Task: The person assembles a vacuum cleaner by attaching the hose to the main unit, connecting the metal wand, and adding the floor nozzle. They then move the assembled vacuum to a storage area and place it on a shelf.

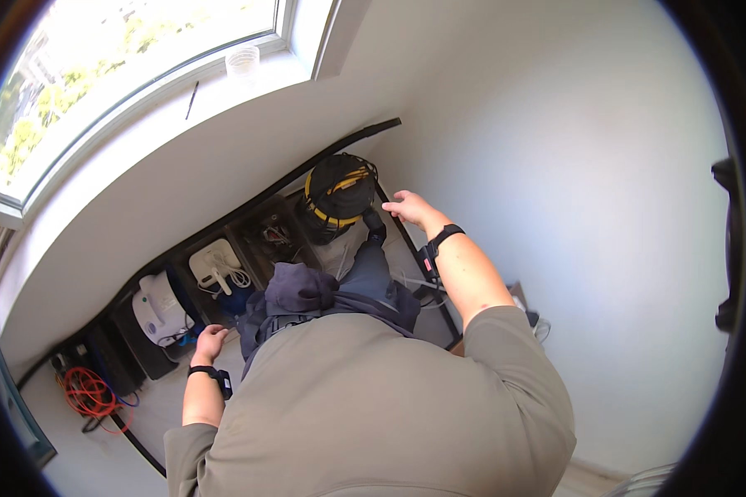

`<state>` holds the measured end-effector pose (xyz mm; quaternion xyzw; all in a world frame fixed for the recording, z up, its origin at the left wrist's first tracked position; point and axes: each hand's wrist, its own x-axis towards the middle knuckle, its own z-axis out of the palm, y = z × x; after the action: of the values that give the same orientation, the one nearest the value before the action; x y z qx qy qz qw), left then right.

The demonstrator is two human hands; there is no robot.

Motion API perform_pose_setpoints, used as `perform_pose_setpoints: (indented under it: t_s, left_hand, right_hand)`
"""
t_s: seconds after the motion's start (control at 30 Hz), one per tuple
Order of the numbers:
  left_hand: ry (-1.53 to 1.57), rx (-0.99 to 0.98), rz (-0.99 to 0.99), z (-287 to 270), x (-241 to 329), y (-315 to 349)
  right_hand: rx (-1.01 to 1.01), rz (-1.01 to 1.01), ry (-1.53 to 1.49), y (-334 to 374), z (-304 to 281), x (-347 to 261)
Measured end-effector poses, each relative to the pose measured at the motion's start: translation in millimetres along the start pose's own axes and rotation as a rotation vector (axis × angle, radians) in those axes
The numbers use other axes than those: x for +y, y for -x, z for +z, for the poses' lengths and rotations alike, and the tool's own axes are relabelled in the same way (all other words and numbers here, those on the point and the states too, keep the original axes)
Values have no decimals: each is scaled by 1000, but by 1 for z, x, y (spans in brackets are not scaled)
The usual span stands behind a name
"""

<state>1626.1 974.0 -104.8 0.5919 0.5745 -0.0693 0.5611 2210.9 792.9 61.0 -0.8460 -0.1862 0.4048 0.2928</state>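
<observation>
Head view: the person looks down past a grey-green shirt at a floor strip running along the wall under a window. The right hand [408, 207] is stretched out at about 1 o'clock from the body, fingers spread wide and holding nothing, just beside the yellow and black shop vacuum [337, 192], which stands in the far corner where the white wall [572, 166] meets the windowsill wall. Whether the fingers touch the vacuum cannot be told. A dark hose nozzle [375, 225] stands just below that hand.

The left hand [210, 341] hangs at about 9 o'clock, fingers loosely curled and holding nothing, near a white appliance [159, 308] on the floor. Between the hands a dark bundled cloth [300, 291] sits at the person's front. A white box with cable [217, 265] lies at 11 o'clock, and an orange coiled cord [87, 391] lies at 8 o'clock, well apart from both hands. The right wall leaves bare floor only in a narrow wedge.

A clear plastic cup [243, 60] stands on the windowsill at 12 o'clock.
</observation>
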Motion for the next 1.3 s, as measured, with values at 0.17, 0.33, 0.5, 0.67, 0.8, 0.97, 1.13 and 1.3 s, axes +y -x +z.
perform_pose_setpoints:
  t_s: [0.17,0.33,0.5,0.67,0.8,0.97,1.13,1.3]
  left_hand:
    - [126,184,-147,77,25,1]
    - [-70,82,-252,184,140,55]
    - [256,167,-288,221,220,83]
    - [-18,176,-382,248,214,102]
    - [-56,193,-459,266,204,111]
    - [-71,155,-483,258,212,114]
    - [-118,147,-403,255,226,96]
    - [-143,133,-329,248,233,84]
  right_hand:
    - [-251,-44,-113,-136,-66,-1]
    - [-228,116,-308,-261,-99,26]
    - [-301,96,-694,-338,-93,58]
    - [-299,145,-795,-398,-45,69]
    - [-265,219,-925,-414,-20,67]
    - [-206,219,-1010,-398,-18,40]
    - [-154,42,-937,-367,-29,17]
    - [-106,-95,-1093,-336,-58,4]
